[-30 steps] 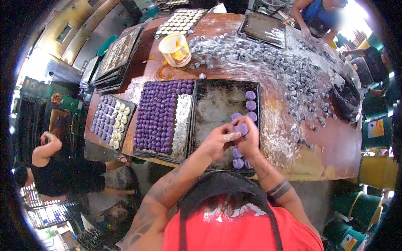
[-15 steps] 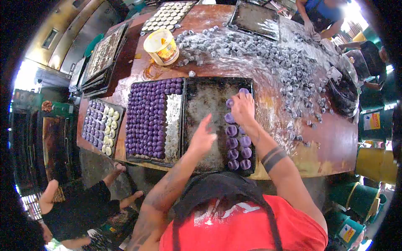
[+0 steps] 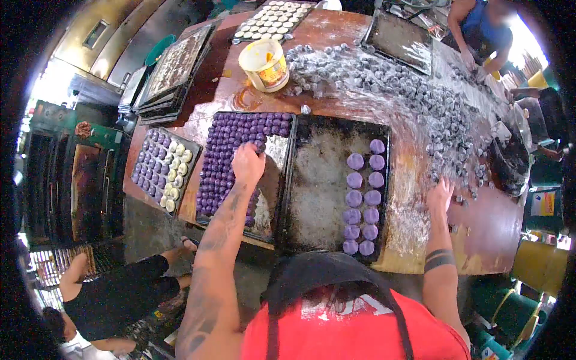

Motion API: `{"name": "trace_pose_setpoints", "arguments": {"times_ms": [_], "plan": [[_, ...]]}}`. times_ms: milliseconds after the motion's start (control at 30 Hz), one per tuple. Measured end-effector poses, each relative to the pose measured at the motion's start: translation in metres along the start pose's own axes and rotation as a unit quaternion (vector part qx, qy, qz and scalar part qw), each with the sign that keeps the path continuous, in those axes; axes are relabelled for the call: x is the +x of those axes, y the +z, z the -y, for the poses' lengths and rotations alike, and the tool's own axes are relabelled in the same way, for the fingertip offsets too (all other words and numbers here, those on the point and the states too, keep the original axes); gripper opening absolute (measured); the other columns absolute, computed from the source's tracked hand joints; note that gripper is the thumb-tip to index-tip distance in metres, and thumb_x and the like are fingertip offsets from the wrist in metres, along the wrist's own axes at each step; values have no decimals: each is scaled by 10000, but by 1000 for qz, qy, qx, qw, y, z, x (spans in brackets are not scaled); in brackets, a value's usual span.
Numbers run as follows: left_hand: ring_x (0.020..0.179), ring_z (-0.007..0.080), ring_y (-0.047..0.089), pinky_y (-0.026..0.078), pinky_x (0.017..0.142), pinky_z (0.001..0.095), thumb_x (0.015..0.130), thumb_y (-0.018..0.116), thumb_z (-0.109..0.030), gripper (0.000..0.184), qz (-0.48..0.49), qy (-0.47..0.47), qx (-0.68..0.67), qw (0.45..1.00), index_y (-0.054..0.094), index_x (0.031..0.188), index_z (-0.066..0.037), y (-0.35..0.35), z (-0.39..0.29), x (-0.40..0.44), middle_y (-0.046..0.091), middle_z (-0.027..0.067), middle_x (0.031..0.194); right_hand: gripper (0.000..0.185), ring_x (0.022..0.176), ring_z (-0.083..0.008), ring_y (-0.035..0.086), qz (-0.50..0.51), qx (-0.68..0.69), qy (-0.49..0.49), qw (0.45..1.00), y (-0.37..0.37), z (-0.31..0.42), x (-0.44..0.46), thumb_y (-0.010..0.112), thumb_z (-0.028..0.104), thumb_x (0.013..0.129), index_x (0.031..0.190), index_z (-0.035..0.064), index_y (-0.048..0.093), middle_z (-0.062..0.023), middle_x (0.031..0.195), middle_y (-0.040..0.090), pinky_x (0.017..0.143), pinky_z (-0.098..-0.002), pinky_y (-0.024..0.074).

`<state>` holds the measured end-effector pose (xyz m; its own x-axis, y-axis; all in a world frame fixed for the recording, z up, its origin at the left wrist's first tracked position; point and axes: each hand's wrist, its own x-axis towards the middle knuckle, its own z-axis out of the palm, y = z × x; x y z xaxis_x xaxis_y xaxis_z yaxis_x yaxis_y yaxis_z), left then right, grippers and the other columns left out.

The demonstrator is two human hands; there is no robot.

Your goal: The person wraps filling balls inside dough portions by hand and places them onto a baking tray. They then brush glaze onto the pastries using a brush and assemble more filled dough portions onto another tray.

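My left hand (image 3: pixel 248 165) is over the tray of small dark-purple balls (image 3: pixel 225 153), its fingers closed around a ball at the edge of the packed rows. Beside that tray lies a dark metal baking tray (image 3: pixel 321 180). Flattened lilac dough pieces (image 3: pixel 354 180) stand in two columns along its right side. My right hand (image 3: pixel 441 195) reaches over the floured tabletop, fingers stretched toward scattered flour-dusted dark balls (image 3: pixel 450 114). Nothing shows in its grasp.
A white tub (image 3: pixel 264 66) stands behind the trays. At left are a tray of purple and pale pieces (image 3: pixel 161 168) and stacked trays (image 3: pixel 174 72). Another baking tray (image 3: pixel 399 39) lies at the back. A person in blue (image 3: pixel 483 36) works at far right; another in black (image 3: pixel 120 294) is at lower left.
My left hand has moved from above the baking tray to the purple balls. My right hand has let go of a lilac dough piece and moved right to the floured tabletop. The view has shifted.
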<state>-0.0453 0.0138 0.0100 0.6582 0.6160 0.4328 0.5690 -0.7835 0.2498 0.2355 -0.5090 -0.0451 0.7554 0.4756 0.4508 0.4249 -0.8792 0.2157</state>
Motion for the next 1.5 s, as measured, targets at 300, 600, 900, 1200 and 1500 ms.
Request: {"name": "trace_pose_setpoints", "arguments": {"times_ms": [300,600,900,1200,1500], "plan": [[746,199,650,530,705,324,767,682,-55,192,144,-290,-443,836,694,951,-2,-13,-43,6,702,106,880,322,971,-241,617,74,275,241,928,0,-10,-35,607,0,793,1114,27,617,-118,1013,656,867,-343,496],[860,143,643,551,808,287,859,582,37,390,346,-330,-676,561,560,1247,8,-85,-183,-59,659,68,1023,268,942,-223,649,127,618,-13,776,-226,207,39,727,6,764,1025,22,664,-83,978,681,846,-335,520],[908,134,621,535,797,291,935,616,-41,230,331,-199,-701,600,593,1163,-14,-93,-189,-76,647,58,1040,302,899,-152,620,214,624,-9,752,-211,188,21,712,50,837,1127,14,638,-40,1028,666,818,-295,503],[907,145,631,527,816,292,905,624,22,186,271,-203,-617,711,629,1091,13,-131,-217,-45,672,60,960,207,942,-142,595,152,833,221,484,-222,216,24,687,69,860,1055,25,632,-55,1025,622,823,-294,495],[894,179,645,550,777,326,897,650,-17,301,318,-298,-763,477,595,1192,7,-100,-196,-33,655,62,1004,371,1171,-344,582,33,591,-74,802,-245,199,42,649,31,805,1171,88,657,-146,1245,629,1009,-421,460]]}}
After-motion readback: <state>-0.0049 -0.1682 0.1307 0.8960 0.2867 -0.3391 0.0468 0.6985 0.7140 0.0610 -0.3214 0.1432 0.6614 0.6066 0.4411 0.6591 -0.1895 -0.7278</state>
